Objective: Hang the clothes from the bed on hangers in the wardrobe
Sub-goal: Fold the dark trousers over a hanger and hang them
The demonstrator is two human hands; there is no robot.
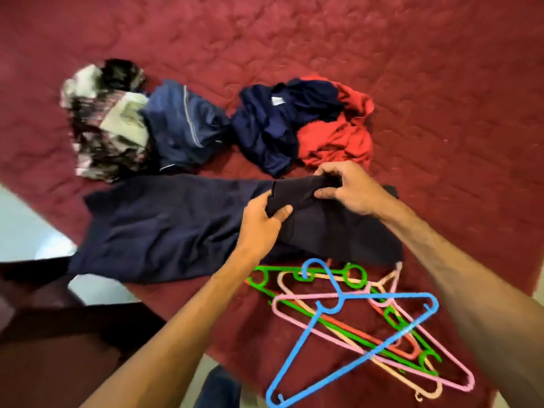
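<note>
- A dark blue garment (164, 228) is laid flat across the red bed cover (294, 39), near the edge of the bed.
- One end of it is lifted a little and held by both hands.
- The left hand (262, 219) is clamped on a folded edge, with the thumb on top and the fingers tucked under the cloth.
- The right hand (350, 189) is closed around a bunched bit of the same garment, just beside the left hand.
- A pile of hangers (407, 329) is spread on the cover, just below the garment (green, pink, peach and red ones are all mixed up).
- A blue hanger (294, 353) is set on top of the pile.
- More clothes are left in crumpled heaps farther up the bed:
  - a red top (338, 134)
  - a navy shirt (270, 128) touching the red one
  - a blue striped piece (182, 125)
  - a black-and-white patterned piece (103, 119) at the far left
</note>
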